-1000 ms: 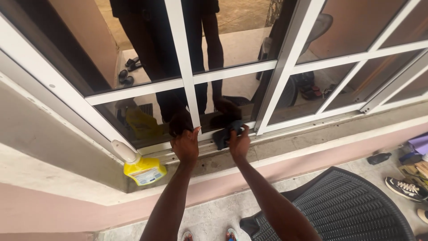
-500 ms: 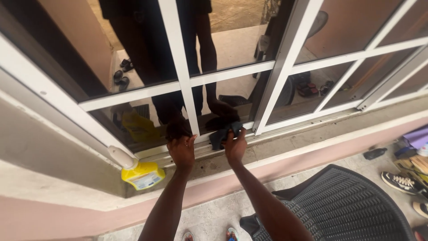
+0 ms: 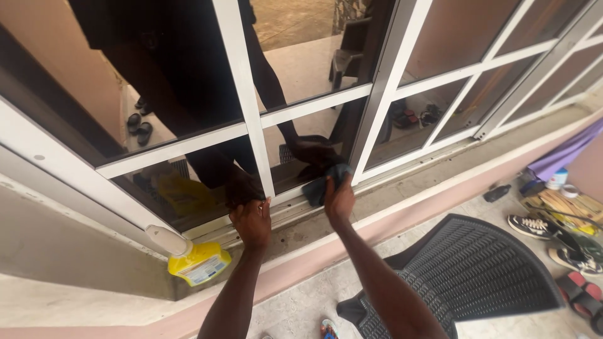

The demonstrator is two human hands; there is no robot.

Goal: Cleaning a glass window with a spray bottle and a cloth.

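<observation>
From my head camera I look down at a white-framed sliding window (image 3: pixel 251 135) and its sill. My right hand (image 3: pixel 339 201) sits just right of centre and is clenched around a dark cloth (image 3: pixel 323 182), pressing it against the bottom rail of the frame where the lower pane meets the track. The cloth bunches above my knuckles, at about 11 o'clock from the hand, touching the frame. My left hand (image 3: pixel 251 221) is at 9 o'clock from the right one, near it but apart; its fingers are curled and rest on the same bottom rail, grasping nothing that I can see.

At 8 o'clock from my left hand, on the grey sill (image 3: pixel 414 188), a yellow spray bottle (image 3: pixel 195 260) with a white top leans tilted against the frame. The dark glass mirrors my legs and hands.

Below the pink wall edge (image 3: pixel 314 254), at 4 o'clock from my right hand, lies a black woven plastic chair (image 3: pixel 477 276). Farther right, at 3 o'clock, sneakers (image 3: pixel 534 226) and sandals (image 3: pixel 581 292) lie on the floor, well apart from my hands.
</observation>
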